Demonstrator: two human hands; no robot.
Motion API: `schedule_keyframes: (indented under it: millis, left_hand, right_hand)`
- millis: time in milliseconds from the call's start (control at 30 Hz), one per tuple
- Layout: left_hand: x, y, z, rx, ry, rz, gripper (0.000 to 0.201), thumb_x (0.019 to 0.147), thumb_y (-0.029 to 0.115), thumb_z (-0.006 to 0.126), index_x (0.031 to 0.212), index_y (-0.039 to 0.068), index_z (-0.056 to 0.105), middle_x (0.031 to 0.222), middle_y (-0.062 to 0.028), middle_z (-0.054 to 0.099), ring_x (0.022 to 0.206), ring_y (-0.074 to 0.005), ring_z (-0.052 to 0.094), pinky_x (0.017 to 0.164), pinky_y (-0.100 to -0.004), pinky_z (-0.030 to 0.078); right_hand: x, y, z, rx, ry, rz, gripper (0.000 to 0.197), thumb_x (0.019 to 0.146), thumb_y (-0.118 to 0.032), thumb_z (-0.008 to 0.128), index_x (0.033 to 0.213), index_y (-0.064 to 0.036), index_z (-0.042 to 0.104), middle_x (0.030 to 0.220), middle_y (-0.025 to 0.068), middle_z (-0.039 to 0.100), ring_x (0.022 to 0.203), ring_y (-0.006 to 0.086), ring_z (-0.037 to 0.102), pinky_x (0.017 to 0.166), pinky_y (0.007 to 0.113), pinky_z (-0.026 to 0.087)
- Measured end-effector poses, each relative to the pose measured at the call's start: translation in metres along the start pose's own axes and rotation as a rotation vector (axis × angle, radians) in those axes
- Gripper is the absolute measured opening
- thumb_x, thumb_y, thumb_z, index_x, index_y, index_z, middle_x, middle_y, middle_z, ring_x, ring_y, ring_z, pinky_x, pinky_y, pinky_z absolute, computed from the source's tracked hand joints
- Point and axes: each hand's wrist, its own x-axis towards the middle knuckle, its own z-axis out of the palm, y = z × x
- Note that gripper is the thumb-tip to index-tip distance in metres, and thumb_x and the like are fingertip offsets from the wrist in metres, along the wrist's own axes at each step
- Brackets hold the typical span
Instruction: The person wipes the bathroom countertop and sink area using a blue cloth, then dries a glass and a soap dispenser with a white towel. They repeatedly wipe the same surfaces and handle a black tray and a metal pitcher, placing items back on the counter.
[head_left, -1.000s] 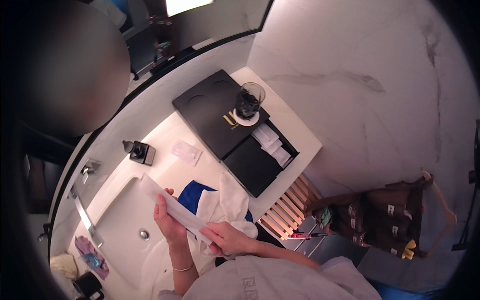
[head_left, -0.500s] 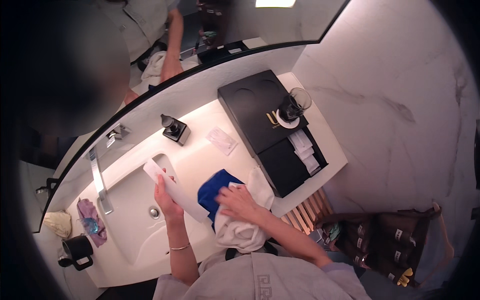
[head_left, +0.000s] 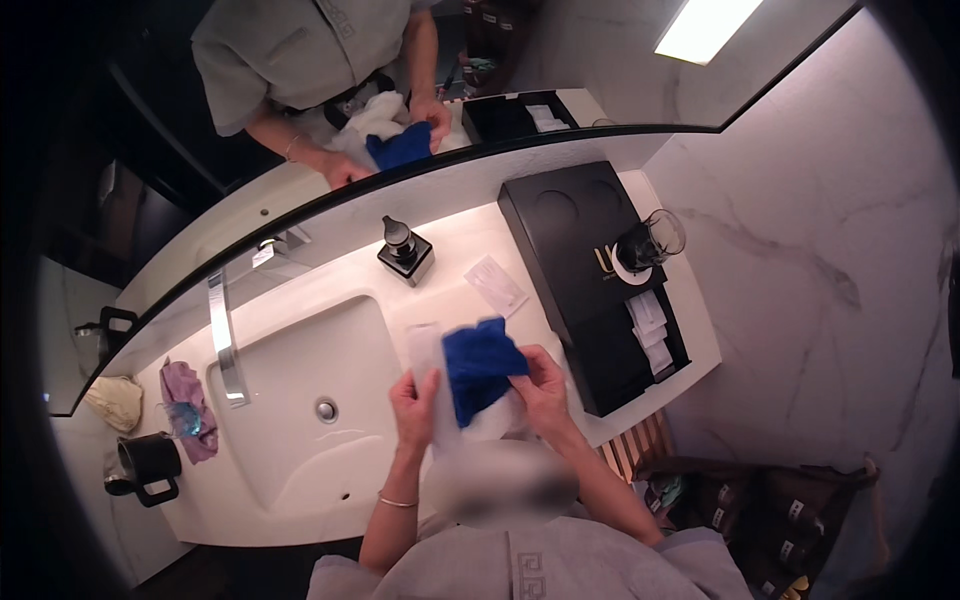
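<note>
Both hands were raised over the white bench [head_left: 300, 520], just right of the sink [head_left: 310, 420]. Left hand [head_left: 415, 400]: fingers closed on the lower edge of a clear flat wrapper [head_left: 425, 350], held upright beside the blue cloth [head_left: 480, 365]. Right hand [head_left: 542, 385]: fingers pinched shut on the right edge of the blue cloth, which hung bunched between the two hands and touched the wrapper. A white cloth [head_left: 495, 420] sat under the blue one, against the right hand; whether the fingers also gripped it could not be told.

Relative to the sink: a chrome tap [head_left: 225, 335] ran along its left rim. A black soap pump [head_left: 405, 250] stood behind its far right corner. A small flat packet [head_left: 495, 285] lay on the bench further right. A black tray [head_left: 590, 270] lay at the right end of the bench, with a glass [head_left: 645, 240] and white packets [head_left: 650, 330] on it. Left of the sink lay a purple cloth [head_left: 185, 405], and a black mug [head_left: 150, 465] stood near it. The mirror [head_left: 250, 200] behind the sink showed the person's reflection with both cloths.
</note>
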Motion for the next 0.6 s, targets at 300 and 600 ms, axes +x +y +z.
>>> schedule_keyframes:
  millis: [300,600]
  left_hand:
    - [0.005,0.039,0.062,0.075,0.049,0.323,0.009,0.086,0.003,0.066,0.088,-0.005,0.064,0.085,0.0004,0.054,0.073,-0.0067,0.049,0.064,-0.0213,0.040]
    - [0.046,0.030,0.055,-0.034,0.204,0.080,0.020,0.093,0.014,0.063,0.075,0.004,0.061,0.065,0.0080,0.046,0.061,-0.0022,0.038,0.054,-0.0208,0.033]
  right_hand:
    - [0.011,-0.023,0.023,-0.163,-0.193,0.394,0.032,0.089,-0.022,0.068,0.111,-0.0019,0.058,0.101,0.0041,0.063,0.091,0.0096,0.058,0.078,0.025,0.049]
    - [-0.028,-0.029,0.033,-0.288,-0.155,0.433,0.032,0.092,-0.025,0.064,0.106,0.0037,0.063,0.092,0.0049,0.067,0.083,0.0107,0.061,0.074,0.026,0.051]
